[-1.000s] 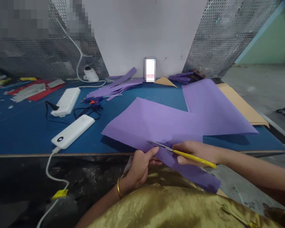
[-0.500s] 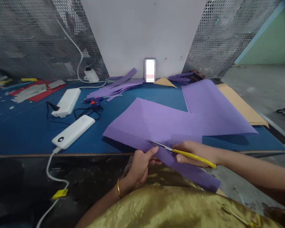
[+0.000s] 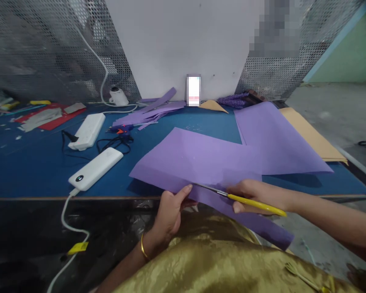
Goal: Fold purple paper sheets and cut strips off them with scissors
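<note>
A large purple paper sheet (image 3: 198,156) lies at the table's front edge, partly hanging over it. My left hand (image 3: 172,207) pinches its near edge between thumb and fingers. In my right hand (image 3: 256,195) are scissors with yellow handles (image 3: 256,204), their blades pointing left into the paper beside my left thumb. A partly cut purple strip (image 3: 262,228) hangs down below the scissors, toward my lap. The right fingers inside the handles are partly hidden.
More purple sheets (image 3: 280,142) and tan paper (image 3: 314,134) lie to the right. Purple strips (image 3: 152,112) are piled behind, near a glue gun (image 3: 122,129). On the left are a white power bank (image 3: 96,169) and a white power strip (image 3: 88,130). A phone (image 3: 194,90) stands against the white board.
My left hand has slid left along the paper's near edge. The scissors in my right hand have shifted slightly right, and the hanging strip's end has moved right too.
</note>
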Demonstrator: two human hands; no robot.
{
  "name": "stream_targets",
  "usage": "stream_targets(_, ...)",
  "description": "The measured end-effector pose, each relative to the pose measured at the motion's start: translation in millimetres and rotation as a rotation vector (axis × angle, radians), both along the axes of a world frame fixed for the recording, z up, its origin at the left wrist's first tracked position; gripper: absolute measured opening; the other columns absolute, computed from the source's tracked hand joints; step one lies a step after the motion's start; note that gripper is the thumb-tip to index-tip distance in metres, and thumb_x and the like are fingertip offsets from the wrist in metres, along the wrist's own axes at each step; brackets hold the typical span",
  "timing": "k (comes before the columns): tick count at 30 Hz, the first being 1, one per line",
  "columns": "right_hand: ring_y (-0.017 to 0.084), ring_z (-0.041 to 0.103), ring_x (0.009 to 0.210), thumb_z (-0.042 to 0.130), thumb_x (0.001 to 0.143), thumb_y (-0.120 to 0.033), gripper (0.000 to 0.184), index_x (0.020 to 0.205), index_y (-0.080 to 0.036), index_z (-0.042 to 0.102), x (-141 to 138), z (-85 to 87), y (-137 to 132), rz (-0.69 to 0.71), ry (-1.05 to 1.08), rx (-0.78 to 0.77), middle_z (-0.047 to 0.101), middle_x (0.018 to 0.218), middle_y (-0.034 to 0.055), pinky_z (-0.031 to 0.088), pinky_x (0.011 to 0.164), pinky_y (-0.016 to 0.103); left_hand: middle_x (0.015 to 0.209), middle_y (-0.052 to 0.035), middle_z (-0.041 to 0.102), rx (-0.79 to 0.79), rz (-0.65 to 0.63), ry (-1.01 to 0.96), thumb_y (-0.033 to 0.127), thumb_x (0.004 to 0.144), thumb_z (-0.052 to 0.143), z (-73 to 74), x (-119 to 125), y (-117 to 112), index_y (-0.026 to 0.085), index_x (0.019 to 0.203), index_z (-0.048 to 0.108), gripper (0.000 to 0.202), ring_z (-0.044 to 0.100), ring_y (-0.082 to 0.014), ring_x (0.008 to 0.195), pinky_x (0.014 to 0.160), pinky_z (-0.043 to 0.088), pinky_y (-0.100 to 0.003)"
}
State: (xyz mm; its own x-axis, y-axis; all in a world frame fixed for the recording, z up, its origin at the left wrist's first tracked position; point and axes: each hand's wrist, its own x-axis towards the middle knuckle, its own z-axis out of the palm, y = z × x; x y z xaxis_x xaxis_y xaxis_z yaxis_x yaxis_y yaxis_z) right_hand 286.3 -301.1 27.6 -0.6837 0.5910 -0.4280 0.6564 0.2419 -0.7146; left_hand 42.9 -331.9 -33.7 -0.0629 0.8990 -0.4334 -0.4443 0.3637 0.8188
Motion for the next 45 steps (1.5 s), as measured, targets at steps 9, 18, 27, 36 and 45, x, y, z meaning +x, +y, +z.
stream_targets(9, 0.012, 0.044, 0.058, 0.046, 0.092, -0.071, 0.055, 0.082, -0.018, 0.054, -3.4, -2.2, -2.0, 0.025, -0.036, 0.087, 0.05, 0.067, -0.0019, 0.028, 0.051, 0.024, 0.064, -0.0015, 0.068, -0.037, -0.084, 0.026, 0.032, 0.056, 0.088, 0.1, -0.5, 3.5, 0.014, 0.066, 0.072, 0.026, 0.059, -0.0141, 0.056, 0.053, 0.052, -0.026)
stream_targets(18, 0.01, 0.037, 0.057, 0.038, 0.091, -0.08, 0.064, 0.079, -0.018, 0.051, -5.7, -13.7, -1.9, 0.019, 0.024, 0.086, 0.047, 0.066, -0.0029, 0.025, 0.049, 0.024, 0.066, -0.0024, 0.069, -0.034, -0.095, 0.04, 0.032, 0.06, 0.085, -3.0, -0.6, 2.4, 0.015, 0.069, 0.073, 0.023, 0.061, -0.016, 0.057, 0.056, 0.052, -0.028)
stream_targets(27, 0.011, 0.042, 0.06, 0.04, 0.092, -0.077, 0.06, 0.083, -0.019, 0.05, -10.8, -10.9, -0.6, 0.048, 0.039, 0.081, 0.049, 0.069, -0.0024, 0.028, 0.052, 0.024, 0.063, -0.0045, 0.07, -0.056, -0.138, 0.025, 0.036, 0.056, 0.088, -2.6, 1.1, -0.3, 0.013, 0.067, 0.073, 0.03, 0.061, -0.0164, 0.056, 0.054, 0.054, -0.028)
stream_targets(36, 0.011, 0.042, 0.059, 0.04, 0.095, -0.072, 0.057, 0.08, -0.018, 0.052, -18.2, -12.6, 1.4, 0.053, 0.015, 0.129, 0.048, 0.066, -0.0024, 0.026, 0.052, 0.024, 0.063, -0.0051, 0.07, -0.063, -0.135, 0.008, 0.039, 0.052, 0.092, -2.1, 2.3, -2.0, 0.01, 0.065, 0.074, 0.036, 0.061, -0.0147, 0.054, 0.053, 0.054, -0.027)
stream_targets(45, 0.01, 0.036, 0.057, 0.042, 0.09, -0.078, 0.064, 0.076, -0.018, 0.054, -14.7, -15.7, 0.4, 0.014, 0.031, 0.131, 0.045, 0.063, -0.0036, 0.023, 0.05, 0.024, 0.079, -0.0068, 0.075, -0.029, -0.061, -0.047, 0.04, 0.052, 0.094, -2.5, -5.9, 2.6, 0.011, 0.084, 0.076, 0.047, 0.067, -0.0176, 0.064, 0.056, 0.057, -0.028)
